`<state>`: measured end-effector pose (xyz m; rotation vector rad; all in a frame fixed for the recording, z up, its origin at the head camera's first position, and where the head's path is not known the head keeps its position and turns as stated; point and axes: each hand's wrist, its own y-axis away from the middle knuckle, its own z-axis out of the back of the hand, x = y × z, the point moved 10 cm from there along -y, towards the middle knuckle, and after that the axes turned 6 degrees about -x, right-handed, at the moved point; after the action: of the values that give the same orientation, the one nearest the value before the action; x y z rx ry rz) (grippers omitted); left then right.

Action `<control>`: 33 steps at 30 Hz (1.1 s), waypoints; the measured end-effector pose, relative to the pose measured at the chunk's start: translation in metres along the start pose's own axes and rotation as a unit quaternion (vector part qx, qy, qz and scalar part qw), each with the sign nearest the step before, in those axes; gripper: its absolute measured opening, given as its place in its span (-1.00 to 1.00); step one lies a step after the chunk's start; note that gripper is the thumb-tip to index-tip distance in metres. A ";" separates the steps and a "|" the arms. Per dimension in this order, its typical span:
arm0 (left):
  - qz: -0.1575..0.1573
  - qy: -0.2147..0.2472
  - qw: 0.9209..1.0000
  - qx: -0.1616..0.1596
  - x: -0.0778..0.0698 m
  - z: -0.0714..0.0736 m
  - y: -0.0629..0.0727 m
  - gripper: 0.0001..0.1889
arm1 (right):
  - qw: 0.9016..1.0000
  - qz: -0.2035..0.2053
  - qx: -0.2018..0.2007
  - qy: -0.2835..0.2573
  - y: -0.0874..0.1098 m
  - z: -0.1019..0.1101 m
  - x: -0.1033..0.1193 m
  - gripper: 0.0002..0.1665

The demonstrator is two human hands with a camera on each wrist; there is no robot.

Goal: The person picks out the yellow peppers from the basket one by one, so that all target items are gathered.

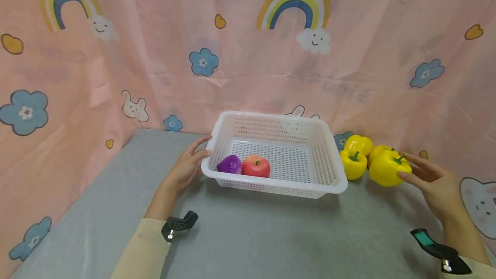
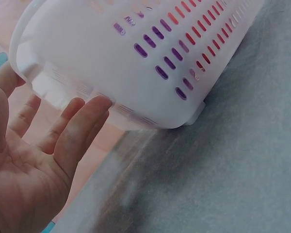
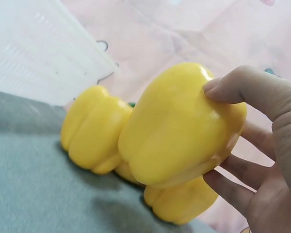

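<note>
My right hand (image 1: 438, 184) grips a yellow bell pepper (image 1: 387, 169) between thumb and fingers, lifted above other peppers in the right wrist view. Its green stem faces up and back. Behind and left of it sit more yellow bell peppers (image 1: 353, 165), partly hidden by the held one. At the left end of a white plastic basket (image 1: 275, 184), my left hand (image 1: 185, 169) holds the rim with thumb and fingers. Inside the basket, a purple onion-like vegetable (image 1: 230, 165) lies against a red apple (image 1: 256, 166) in the front left corner.
The basket stands on a grey tabletop (image 1: 248, 236), its right end close to the peppers. A pink patterned curtain (image 1: 248, 89) hangs behind the table and along its left side. Each wrist wears a black band (image 1: 178, 224).
</note>
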<state>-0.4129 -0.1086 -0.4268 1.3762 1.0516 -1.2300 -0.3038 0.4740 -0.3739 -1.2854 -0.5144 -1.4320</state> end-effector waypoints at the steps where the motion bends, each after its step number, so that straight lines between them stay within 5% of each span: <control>1: 0.000 -0.001 1.000 0.001 0.000 0.000 0.000 -0.39 | 1.000 -0.004 0.005 0.014 0.000 -0.001 -0.003 -0.35; 8: 0.001 0.007 1.000 -0.001 -0.001 -0.001 0.000 -0.40 | 0.994 -0.007 0.031 0.101 0.001 -0.005 -0.015 -0.34; 25: -0.003 0.010 1.000 -0.001 0.000 0.000 0.001 -0.40 | 0.989 -0.040 0.049 0.134 0.009 -0.013 -0.042 -0.32; 33: -0.005 0.012 1.000 -0.001 -0.001 0.000 0.002 -0.39 | 0.994 -0.016 0.030 0.105 0.009 -0.013 -0.038 -0.33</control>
<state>-0.4114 -0.1085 -0.4259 1.3878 1.0766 -1.2214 -0.3078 0.4766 -0.4150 -1.0682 -0.4355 -1.5465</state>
